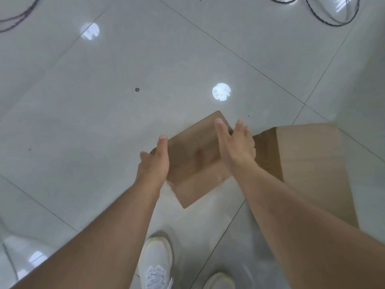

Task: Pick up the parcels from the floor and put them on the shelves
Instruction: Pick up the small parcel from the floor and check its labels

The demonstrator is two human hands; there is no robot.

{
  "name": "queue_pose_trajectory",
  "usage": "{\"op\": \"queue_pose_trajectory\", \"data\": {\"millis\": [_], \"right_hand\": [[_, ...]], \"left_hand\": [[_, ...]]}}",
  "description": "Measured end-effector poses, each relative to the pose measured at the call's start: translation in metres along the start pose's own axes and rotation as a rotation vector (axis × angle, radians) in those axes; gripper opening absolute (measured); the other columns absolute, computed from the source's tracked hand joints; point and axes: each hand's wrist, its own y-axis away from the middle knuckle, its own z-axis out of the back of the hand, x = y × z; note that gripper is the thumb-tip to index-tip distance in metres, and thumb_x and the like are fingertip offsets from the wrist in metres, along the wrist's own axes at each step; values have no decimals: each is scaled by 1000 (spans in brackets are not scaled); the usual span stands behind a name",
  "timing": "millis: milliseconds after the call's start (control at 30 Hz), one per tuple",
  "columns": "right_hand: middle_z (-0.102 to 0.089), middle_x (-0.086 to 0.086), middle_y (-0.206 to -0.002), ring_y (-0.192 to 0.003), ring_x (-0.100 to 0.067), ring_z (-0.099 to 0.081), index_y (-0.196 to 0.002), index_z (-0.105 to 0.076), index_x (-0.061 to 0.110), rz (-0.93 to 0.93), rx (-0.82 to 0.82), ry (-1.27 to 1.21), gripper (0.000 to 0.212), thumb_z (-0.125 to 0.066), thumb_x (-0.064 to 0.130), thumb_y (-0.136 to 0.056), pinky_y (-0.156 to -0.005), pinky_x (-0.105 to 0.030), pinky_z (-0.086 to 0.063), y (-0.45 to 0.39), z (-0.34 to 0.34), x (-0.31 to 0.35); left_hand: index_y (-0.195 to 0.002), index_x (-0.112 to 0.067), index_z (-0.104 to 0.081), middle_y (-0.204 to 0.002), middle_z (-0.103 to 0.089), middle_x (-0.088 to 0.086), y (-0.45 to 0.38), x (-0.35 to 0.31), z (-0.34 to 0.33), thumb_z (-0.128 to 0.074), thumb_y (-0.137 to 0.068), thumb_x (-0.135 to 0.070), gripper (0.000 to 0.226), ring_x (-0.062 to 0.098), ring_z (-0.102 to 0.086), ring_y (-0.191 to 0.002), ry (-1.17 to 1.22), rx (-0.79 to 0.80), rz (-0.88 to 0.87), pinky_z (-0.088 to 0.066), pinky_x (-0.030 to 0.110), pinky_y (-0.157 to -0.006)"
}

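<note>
A small brown cardboard parcel (193,155) is held between my two hands above the tiled floor. My left hand (155,161) presses on its left side, thumb lying along the top edge. My right hand (235,142) grips its right side, thumb on top and fingers wrapped behind. A second, larger cardboard parcel (312,163) lies on the floor to the right, partly hidden by my right forearm. No shelves are in view.
Glossy grey floor tiles (104,101) stretch ahead, with bright lamp reflections. Dark cables lie at the top left (18,15) and top right (333,15). My white shoes (155,265) stand at the bottom, just behind the parcels.
</note>
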Motion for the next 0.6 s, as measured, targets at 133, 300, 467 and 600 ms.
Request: {"op": "queue_pose_trajectory", "data": {"millis": [133, 300, 467, 600], "right_hand": [[-22, -11, -157, -144, -33, -19, -151, -10, 22, -96, 25, 79, 78, -23, 65, -88, -115, -56, -15, -8, -10, -12], [-39, -14, -142, -128, -36, -40, -142, -33, 22, -235, 47, -127, 88, -28, 79, -76, -96, -49, -38, -1, -8, -26], [-56, -2, -96, -79, -16, -53, -109, -48, 12, -233, -82, -460, 43, -52, 48, -85, -60, -30, -38, 9, -3, -34], [-56, 2, -93, -72, -6, -49, -104, -54, 17, -186, -142, -492, 25, -39, 6, -88, -54, -24, -36, 13, -4, -43]], "left_hand": [[-135, -21, -48, -136, -54, 5, -13, 6, -1, -24, -80, -75, 80, 32, -53, -118, 137, 89, 82, -47, 48, -94], [-123, -18, -50, -117, -60, 3, -16, 5, 3, -30, -62, -84, 93, 31, -58, -104, 234, -62, 56, -50, 50, -89], [-103, -18, -46, -81, -49, -10, -2, 16, 5, -65, -81, -37, 35, 13, -51, -73, 281, -242, -186, -39, 26, -60], [-131, -22, -45, -96, -53, -7, 5, 36, 8, -56, -80, -7, 55, 2, -51, -76, 306, -187, -249, -35, 15, -63]]}}
